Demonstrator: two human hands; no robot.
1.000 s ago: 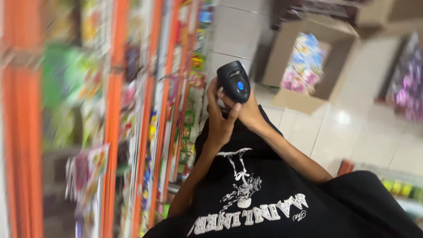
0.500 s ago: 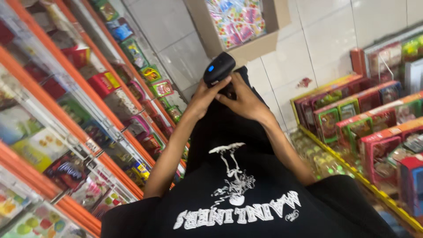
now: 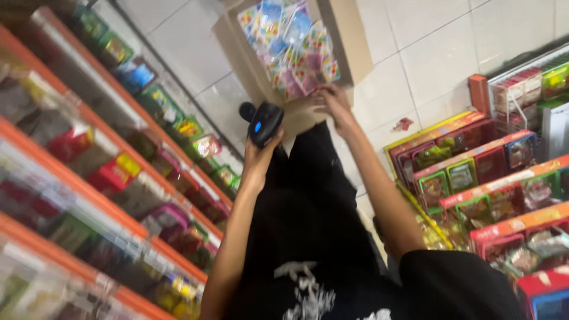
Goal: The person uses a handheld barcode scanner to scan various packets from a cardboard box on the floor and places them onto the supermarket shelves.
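A narrow shop aisle seen from above, looking down the wearer's black printed shirt to a pale tiled floor (image 3: pixel 427 53). On the left, long shelves with orange edges (image 3: pixel 89 172) run away from the viewer, packed with blurred coloured packets. On the right, lower display racks (image 3: pixel 474 172) hold red, green and yellow boxed goods.

On the floor ahead stands an open cardboard box (image 3: pixel 347 35), its flaps up, filled with small bright sachets (image 3: pixel 290 47) in pink, blue and yellow.

The right hand (image 3: pixel 333 102) reaches down to the near edge of the box, fingers spread and resting at the sachets; whether it has pinched one cannot be told through the blur.

The left hand (image 3: pixel 256 155) is closed around the grip of a black handheld scanner (image 3: pixel 264 122) with a small blue light, its head raised just beside the box.

The sachets look light, thin and floppy, likely slick film that slides against its neighbours; a pinch at a sealed edge would probably hold one best. The scanner appears rigid, compact and light for one hand, best held by its handle, as it is here.
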